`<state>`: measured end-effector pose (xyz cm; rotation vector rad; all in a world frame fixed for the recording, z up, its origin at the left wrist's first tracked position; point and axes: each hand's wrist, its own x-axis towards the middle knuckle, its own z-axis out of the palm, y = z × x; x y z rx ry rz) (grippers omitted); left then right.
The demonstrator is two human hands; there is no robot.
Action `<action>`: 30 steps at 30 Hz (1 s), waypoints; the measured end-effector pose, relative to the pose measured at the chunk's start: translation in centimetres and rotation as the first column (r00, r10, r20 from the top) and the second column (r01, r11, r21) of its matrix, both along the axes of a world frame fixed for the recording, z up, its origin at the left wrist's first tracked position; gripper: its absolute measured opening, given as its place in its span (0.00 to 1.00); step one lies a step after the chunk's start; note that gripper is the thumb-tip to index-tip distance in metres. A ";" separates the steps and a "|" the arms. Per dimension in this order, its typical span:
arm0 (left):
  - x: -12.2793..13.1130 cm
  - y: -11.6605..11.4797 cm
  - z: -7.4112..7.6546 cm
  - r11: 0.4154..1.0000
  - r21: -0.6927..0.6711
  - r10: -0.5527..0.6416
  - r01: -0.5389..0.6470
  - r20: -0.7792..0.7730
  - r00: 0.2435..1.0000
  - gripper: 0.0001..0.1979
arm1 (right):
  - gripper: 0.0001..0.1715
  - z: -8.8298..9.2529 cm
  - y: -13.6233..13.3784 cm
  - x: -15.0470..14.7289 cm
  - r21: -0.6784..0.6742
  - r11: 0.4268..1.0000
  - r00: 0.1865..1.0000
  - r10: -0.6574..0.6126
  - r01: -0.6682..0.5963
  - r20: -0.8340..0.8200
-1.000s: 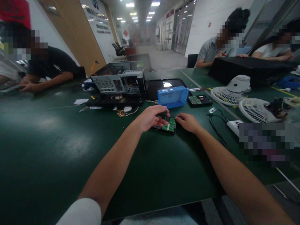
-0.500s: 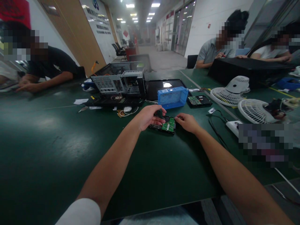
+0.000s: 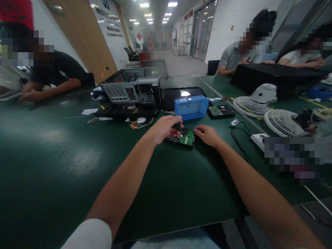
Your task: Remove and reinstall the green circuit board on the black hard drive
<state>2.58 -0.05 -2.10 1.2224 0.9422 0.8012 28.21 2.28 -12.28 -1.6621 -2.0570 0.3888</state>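
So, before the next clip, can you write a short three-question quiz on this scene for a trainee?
1. Multiple choice: The left hand is over part of what?
A) a white fan
B) a black device with a green board
C) a sheet of paper

2. True or false: The right hand is resting on a white fan.

3. Fill in: Seen from the wearer, the blue bin stands to the ____ of the open computer case.

Key:
1. B
2. False; the right hand is at the device's right edge.
3. right
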 end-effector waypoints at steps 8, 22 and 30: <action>0.0 0.3 -0.4 0.998 0.032 0.057 -0.056 -0.046 0.997 0.14 | 0.15 -0.1 0.0 0.0 -0.003 1.000 1.000 -0.008 0.008 -0.004; 0.2 -0.4 0.3 0.998 0.052 -0.018 0.020 -0.032 0.999 0.17 | 0.16 0.3 -0.1 -0.1 -0.016 1.000 1.000 -0.020 0.020 0.014; 0.1 -0.3 0.1 0.995 -0.017 -0.096 0.097 0.045 0.994 0.17 | 0.17 0.1 0.0 -0.1 -0.018 1.000 1.000 -0.020 0.020 0.006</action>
